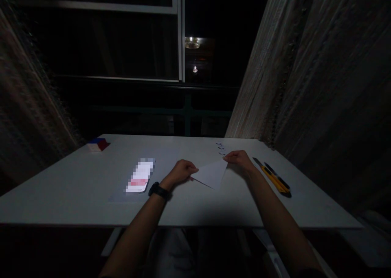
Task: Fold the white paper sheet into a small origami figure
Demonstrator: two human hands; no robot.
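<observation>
A white sheet of paper (211,173) is held between my two hands, tilted a little above the white table. My left hand (182,171), with a dark watch on the wrist, pinches its left corner. The upper right corner sits between the thumb and fingers of my right hand (238,159). Just beyond the paper, several small dark-marked pieces (221,148) lie in a row; what they are is too small to tell. Left of my left hand a lit phone (141,175) lies on the table, its screen blurred out.
A yellow and black utility knife (273,179) lies right of my right forearm, beside a dark pen (277,175). At the table's (82,196) far left corner stands a coloured cube (97,144). Curtains (259,66) hang on both sides of a dark window.
</observation>
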